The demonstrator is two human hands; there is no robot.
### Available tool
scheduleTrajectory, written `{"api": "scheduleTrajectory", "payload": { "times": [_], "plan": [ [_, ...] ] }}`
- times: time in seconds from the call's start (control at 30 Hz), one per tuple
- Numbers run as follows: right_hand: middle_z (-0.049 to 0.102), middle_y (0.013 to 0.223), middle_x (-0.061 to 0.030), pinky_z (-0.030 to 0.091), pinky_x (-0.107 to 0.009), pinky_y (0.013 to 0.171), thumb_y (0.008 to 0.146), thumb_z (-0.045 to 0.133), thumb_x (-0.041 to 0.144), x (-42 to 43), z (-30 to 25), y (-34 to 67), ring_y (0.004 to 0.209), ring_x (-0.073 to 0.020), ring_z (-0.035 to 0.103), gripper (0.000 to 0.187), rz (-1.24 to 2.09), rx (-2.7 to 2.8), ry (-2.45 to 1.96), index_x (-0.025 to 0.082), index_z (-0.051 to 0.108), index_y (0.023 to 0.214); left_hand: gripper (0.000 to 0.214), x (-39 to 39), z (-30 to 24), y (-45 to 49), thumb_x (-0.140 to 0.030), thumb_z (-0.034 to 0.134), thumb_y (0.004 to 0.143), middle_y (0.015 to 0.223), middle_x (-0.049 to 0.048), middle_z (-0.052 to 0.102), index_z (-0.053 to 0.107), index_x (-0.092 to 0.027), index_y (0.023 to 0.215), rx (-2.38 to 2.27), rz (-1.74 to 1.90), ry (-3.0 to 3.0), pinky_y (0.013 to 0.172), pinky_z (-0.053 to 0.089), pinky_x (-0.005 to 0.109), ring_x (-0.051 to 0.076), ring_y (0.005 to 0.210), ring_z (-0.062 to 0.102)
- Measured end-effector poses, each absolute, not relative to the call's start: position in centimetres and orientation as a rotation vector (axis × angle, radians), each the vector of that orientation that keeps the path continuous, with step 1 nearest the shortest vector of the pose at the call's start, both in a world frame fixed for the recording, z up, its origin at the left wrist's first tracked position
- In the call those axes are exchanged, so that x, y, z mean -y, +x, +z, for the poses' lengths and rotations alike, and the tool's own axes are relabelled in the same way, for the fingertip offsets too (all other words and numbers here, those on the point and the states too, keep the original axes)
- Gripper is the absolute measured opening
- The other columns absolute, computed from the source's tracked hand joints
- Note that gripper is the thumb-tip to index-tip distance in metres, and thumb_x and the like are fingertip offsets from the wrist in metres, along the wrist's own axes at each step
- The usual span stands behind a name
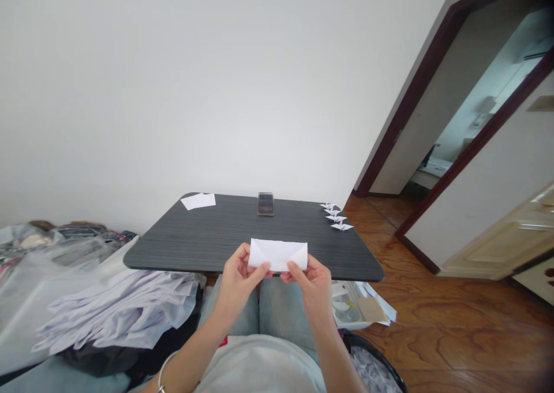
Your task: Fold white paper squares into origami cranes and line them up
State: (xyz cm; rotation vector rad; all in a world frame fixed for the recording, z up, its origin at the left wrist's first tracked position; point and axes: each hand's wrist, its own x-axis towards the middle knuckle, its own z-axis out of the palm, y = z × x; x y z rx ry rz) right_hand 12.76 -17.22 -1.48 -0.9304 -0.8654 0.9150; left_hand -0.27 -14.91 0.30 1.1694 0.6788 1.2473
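Between my two hands I hold a folded sheet of white paper, wide and low, with slanting creases near both ends. My left hand pinches its left end, thumb on the near face and fingers behind. On the right end, my right hand grips in the same way. The paper is raised over the near edge of a dark wood-grain table. At the table's far right stand several folded paper cranes in a row. White paper sheets lie at the far left corner.
A phone leans near the table's back edge, by the white wall. Left of the table are a pile of white cloth and plastic bags. To the right, a clear box and a bin of paper scraps stand on the wooden floor.
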Motion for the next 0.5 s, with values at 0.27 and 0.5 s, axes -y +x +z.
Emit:
{"api": "scheduleTrajectory", "payload": {
  "times": [0.27,0.5],
  "plan": [
    [0.063,0.05,0.0017,0.05,-0.021,0.044,0.062,0.071,0.03,17.34,-1.42,12.76,0.043,-0.0106,0.058,0.022,0.883,0.858,-0.935,0.015,0.055,0.063,0.028,15.15,0.57,-0.09,-0.017,0.065,0.068,0.079,-0.0019,0.062,0.044,-0.017,0.086,-0.685,1.292,1.211,0.061,0.053,0.02,0.01,0.067,0.061],
    [0.063,0.053,0.0013,0.051,-0.023,0.045,0.063,0.07,0.032,17.51,-1.18,12.58,0.045,-0.0121,0.059,0.023,0.842,0.88,-0.983,0.016,0.053,0.064,0.069,15.23,0.7,0.11,-0.017,0.068,0.062,0.083,-0.0002,0.063,0.032,-0.025,0.12,-0.72,1.315,1.199,0.063,0.053,0.023,0.013,0.067,0.062]
  ]
}}
